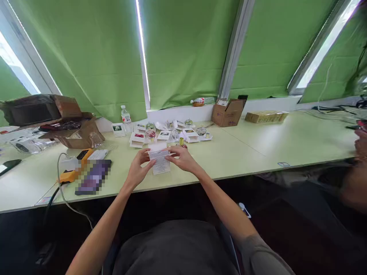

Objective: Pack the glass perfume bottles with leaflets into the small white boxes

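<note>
A small white box (pixel 161 165) with printed text on its front is held upright near the table's front edge, its top flap raised. My left hand (pixel 138 168) grips its left side between thumb and fingers. On the other side, my right hand (pixel 183 158) pinches the upper right edge near the flap. Just behind the box stands a small gold-capped item (pixel 181 141), partly hidden by my right hand. Farther back, several white boxes with pictures, such as one box (pixel 137 138), lie among clear round glass bottles (pixel 201 130).
A purple-screened phone (pixel 94 177), a yellow device (pixel 68 176) and a cable are at left. Open cardboard boxes (pixel 77 133) sit behind them. A water bottle (pixel 125 115), a brown carton (pixel 228 112) and a wrapped yellowish pack (pixel 266 116) line the back. Another person's hand (pixel 361 143) shows at far right.
</note>
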{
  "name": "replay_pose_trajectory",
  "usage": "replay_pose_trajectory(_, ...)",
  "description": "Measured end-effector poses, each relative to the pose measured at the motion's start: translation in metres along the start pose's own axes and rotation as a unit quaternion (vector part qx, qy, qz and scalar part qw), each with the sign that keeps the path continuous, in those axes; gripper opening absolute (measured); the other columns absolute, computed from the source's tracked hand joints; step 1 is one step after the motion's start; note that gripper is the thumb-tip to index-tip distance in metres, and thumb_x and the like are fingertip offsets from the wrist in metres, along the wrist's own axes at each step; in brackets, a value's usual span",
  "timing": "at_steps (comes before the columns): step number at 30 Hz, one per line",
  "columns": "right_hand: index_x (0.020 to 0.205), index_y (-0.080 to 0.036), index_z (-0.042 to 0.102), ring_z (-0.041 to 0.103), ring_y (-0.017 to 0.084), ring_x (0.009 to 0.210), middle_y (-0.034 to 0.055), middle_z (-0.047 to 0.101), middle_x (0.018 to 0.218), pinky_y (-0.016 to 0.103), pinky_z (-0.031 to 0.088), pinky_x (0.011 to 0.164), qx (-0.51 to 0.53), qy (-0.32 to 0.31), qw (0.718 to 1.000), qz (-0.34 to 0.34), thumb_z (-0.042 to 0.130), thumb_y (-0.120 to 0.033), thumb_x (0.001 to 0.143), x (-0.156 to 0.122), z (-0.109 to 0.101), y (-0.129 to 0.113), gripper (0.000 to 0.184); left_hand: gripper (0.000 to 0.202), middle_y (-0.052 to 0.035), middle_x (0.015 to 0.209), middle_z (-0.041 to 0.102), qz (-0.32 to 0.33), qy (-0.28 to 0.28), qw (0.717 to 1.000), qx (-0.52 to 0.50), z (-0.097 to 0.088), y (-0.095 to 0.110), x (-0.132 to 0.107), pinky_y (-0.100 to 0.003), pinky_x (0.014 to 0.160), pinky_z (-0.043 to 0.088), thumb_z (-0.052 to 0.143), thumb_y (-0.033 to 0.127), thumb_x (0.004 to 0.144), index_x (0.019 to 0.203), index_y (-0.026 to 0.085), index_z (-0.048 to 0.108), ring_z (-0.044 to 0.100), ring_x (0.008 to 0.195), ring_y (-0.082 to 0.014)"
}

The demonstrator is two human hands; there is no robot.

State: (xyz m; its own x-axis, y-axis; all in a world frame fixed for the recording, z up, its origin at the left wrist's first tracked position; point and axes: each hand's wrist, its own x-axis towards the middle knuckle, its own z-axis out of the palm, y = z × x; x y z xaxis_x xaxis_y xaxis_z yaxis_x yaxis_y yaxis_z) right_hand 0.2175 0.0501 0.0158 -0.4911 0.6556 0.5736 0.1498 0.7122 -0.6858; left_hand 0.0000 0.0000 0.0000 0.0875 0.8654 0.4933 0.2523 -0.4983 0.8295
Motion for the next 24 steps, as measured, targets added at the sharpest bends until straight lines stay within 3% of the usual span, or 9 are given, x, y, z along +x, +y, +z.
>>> replay_pose_trajectory(5, 0.111, -0.025, 0.072, 0.061, 0.021, 0.099, 0.0073, 0.064, 0.108, 0.032, 0.057, 0.08, -0.022, 0.004, 1.0, -0.003, 0.059, -0.031, 0.088, 0.0, -0.001, -0.002, 0.027, 0.04, -0.0083, 0.115, 0.064, 0.009, 0.025, 1.0, 0.006, 0.001, -0.002, 0.002, -0.038, 0.09, 0.051, 0.062, 0.041, 0.086, 0.12, 0.022, 0.052, 0.064, 0.101, -0.0214)
replay_pose_trajectory(11, 0.109, -0.029, 0.073, 0.059, 0.017, 0.084, 0.0032, 0.065, 0.092, 0.029, 0.049, 0.073, -0.065, -0.014, 0.997, -0.023, 0.059, -0.027, 0.089, 0.0, -0.002, -0.002, 0.024, 0.034, -0.0086, 0.11, 0.067, 0.005, 0.051, 0.998, 0.021, -0.001, 0.007, 0.002, -0.035, 0.091, 0.048, 0.05, 0.046, 0.092, 0.108, 0.018, 0.061, 0.062, 0.104, -0.0221)
replay_pose_trajectory(20, 0.116, -0.028, 0.069, 0.062, 0.02, 0.094, 0.0033, 0.068, 0.106, 0.029, 0.049, 0.077, -0.015, -0.031, 0.999, -0.029, 0.064, -0.04, 0.085, -0.002, -0.003, -0.009, 0.033, 0.032, -0.0086, 0.115, 0.065, -0.031, 0.053, 0.997, -0.038, 0.0, 0.006, 0.003, -0.032, 0.087, 0.049, 0.061, 0.04, 0.086, 0.109, 0.018, 0.059, 0.062, 0.104, -0.0223)
replay_pose_trajectory(24, 0.106, -0.027, 0.074, 0.063, 0.019, 0.094, 0.0021, 0.07, 0.106, 0.03, 0.051, 0.078, -0.026, -0.03, 0.999, -0.012, 0.055, -0.044, 0.091, -0.002, -0.003, -0.016, 0.03, 0.034, -0.0083, 0.111, 0.067, -0.039, 0.031, 0.997, -0.054, -0.001, 0.003, 0.004, -0.032, 0.086, 0.049, 0.062, 0.038, 0.086, 0.113, 0.019, 0.056, 0.063, 0.101, -0.0211)
